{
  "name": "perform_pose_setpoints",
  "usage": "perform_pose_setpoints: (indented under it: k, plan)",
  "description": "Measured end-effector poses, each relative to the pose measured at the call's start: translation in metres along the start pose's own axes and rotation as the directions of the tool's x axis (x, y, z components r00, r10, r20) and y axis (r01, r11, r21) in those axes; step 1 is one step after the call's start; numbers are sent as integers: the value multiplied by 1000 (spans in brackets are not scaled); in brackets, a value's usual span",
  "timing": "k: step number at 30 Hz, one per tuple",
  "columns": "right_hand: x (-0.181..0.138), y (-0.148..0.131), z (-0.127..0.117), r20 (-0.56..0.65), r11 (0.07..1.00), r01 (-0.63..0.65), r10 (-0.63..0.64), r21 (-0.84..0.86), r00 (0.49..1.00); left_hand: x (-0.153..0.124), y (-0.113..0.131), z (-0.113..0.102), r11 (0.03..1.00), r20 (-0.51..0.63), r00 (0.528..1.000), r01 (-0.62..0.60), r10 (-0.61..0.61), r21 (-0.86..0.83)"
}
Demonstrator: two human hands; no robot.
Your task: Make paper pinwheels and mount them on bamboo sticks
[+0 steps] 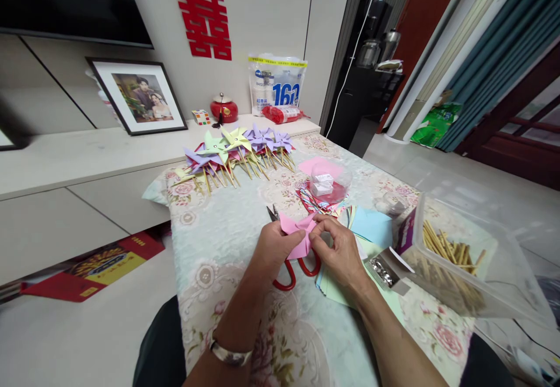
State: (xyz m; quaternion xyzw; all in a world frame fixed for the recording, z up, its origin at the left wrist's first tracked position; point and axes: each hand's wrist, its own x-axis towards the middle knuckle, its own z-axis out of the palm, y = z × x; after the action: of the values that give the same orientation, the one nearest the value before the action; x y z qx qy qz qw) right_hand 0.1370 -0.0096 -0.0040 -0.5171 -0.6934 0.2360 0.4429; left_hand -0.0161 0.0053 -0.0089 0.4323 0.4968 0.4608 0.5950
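Between my two hands is a pink paper pinwheel, with its blades folded in toward the middle. My left hand grips its left side, thumb lying on top. My right hand pinches the paper near the centre and right edge; whether a pin is between those fingertips is too small to tell. Under the paper lies a pair of scissors with red handles, its dark blades poking out past my left hand. Beside my right wrist, a small open box holds shiny metal pins or fasteners.
Several finished pinwheels on sticks lie at the table's far edge. Coloured paper sheets and a clear round container sit beyond my right hand. A clear plastic bin with wooden sticks stands at the right edge.
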Motion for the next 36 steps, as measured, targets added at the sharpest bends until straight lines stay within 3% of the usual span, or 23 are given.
perform_pose_setpoints:
  k: [13,30,36]
  plan:
    - [-1,0,0,8,999,-15,15,-38,1000,0,-1,2,1000,-33,999,9,-9,-5]
    - [0,-4,-3,26,1000,-18,18,19,1000,4,-10,-1,1000,25,1000,-15,15,-8]
    - [-2,-7,-24,-109,983,-60,79,176,991,6,-14,-4,995,68,997,-27,33,-99]
